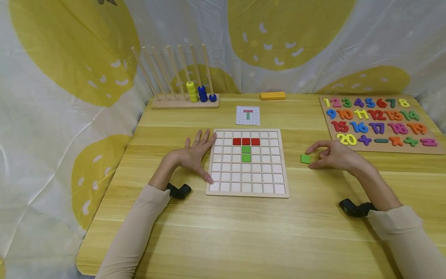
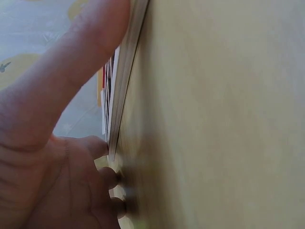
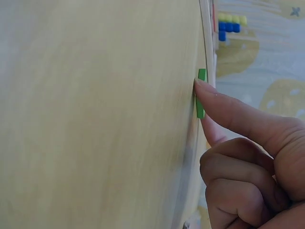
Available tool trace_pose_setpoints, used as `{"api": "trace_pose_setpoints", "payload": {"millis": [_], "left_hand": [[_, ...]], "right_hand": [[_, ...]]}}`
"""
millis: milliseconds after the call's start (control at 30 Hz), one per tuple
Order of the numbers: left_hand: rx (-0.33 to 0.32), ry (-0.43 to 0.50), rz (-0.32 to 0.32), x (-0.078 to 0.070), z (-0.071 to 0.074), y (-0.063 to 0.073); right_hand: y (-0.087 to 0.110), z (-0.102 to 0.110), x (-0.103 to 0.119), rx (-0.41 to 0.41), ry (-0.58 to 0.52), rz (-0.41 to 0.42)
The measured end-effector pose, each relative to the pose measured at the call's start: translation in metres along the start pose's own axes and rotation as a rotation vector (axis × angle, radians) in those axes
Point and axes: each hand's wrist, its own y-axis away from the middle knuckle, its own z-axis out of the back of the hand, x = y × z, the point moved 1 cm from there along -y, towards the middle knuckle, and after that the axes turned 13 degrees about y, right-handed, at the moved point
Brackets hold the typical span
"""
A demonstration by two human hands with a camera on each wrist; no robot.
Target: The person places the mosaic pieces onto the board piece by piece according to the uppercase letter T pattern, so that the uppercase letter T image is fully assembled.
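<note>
A square wooden grid board (image 1: 287, 182) lies on the table with three red tiles (image 1: 246, 142) in a row and two green tiles (image 1: 246, 157) below the middle one. My left hand (image 1: 191, 155) spreads its fingers along the board's left side, thumb (image 2: 71, 71) and index fingertip at the rim. To the right of the board, my right hand (image 1: 336, 157) pinches a loose green square tile (image 1: 305, 159) between thumb and index finger, low over the table. In the right wrist view the tile (image 3: 201, 105) appears edge-on, with the other fingers curled underneath.
Behind the board lies a small pattern card (image 1: 248, 116) showing a red and green T. Farther back are a bead abacus (image 1: 184, 102) and an orange block (image 1: 273, 95). A number puzzle board (image 1: 379, 147) lies at the far right. A patterned curtain (image 1: 195, 23) hangs behind the table.
</note>
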Motion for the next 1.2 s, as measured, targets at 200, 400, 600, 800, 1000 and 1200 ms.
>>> {"api": "trace_pose_setpoints", "payload": {"millis": [200,400,600,800,1000,1200], "left_hand": [[0.000,0.001,0.003,0.000,0.000,0.001],[0.000,0.007,0.007,0.000,0.001,0.000],[0.003,0.011,0.001,0.000,0.001,0.000],[0.003,0.013,-0.007,0.001,0.001,0.000],[0.002,0.014,-0.012,0.000,0.000,0.000],[0.003,0.014,-0.011,0.000,-0.001,0.001]], "right_hand": [[-0.001,-0.001,0.000,-0.006,0.003,-0.010],[-0.003,0.000,0.000,-0.009,0.013,-0.021],[-0.003,0.001,-0.002,-0.015,0.028,-0.029],[-0.003,0.002,-0.001,-0.030,0.059,-0.030],[-0.004,0.004,0.008,-0.066,0.099,-0.013],[-0.008,-0.006,0.037,-0.057,0.024,0.045]]}}
